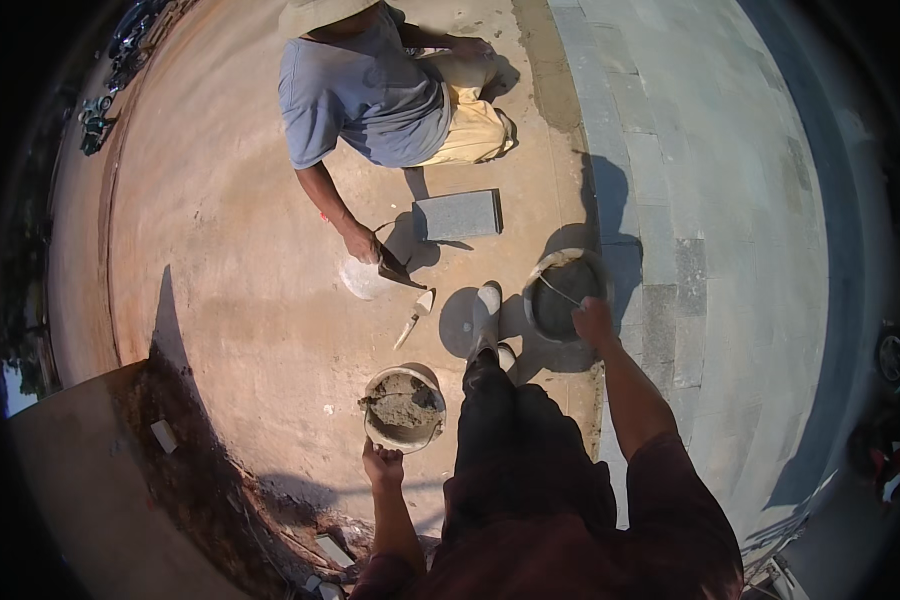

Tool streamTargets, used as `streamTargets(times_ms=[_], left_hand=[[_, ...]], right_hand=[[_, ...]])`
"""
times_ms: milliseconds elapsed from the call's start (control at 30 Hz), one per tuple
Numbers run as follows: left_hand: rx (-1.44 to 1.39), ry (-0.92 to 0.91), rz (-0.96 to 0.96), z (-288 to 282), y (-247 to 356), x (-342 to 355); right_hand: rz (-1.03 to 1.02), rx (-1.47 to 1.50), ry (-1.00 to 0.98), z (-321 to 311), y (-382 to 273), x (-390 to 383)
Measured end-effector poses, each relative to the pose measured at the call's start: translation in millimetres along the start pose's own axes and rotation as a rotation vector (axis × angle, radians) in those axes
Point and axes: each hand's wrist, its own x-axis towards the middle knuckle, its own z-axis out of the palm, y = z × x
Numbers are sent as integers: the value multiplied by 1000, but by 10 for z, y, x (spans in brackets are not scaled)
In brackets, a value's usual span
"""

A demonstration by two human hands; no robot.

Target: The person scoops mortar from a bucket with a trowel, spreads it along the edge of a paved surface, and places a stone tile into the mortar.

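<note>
On sunlit ground (pixel 240 300), a bucket handle (pixel 560 290) is gripped by the right hand (pixel 592 321), fingers curled; another bucket (pixel 402 371) is touched by the left hand (pixel 382 464), grip unclear.

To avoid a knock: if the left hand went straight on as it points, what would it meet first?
The left hand would probably meet the bucket ahead; whether they touch now is unclear.
</note>
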Motion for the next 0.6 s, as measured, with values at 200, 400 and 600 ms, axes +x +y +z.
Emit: streamTargets(times_ms=[200,400,600], left_hand=[[101,-25,30,814,-219,218],[170,-22,41,1154,-295,346],[138,3,70,1694,-700,471]], right_hand=[[-116,-199,-98,107,-458,1363],[-200,-154,-51,450,-657,2049],[-449,-429,-177,936,-258,2495]])
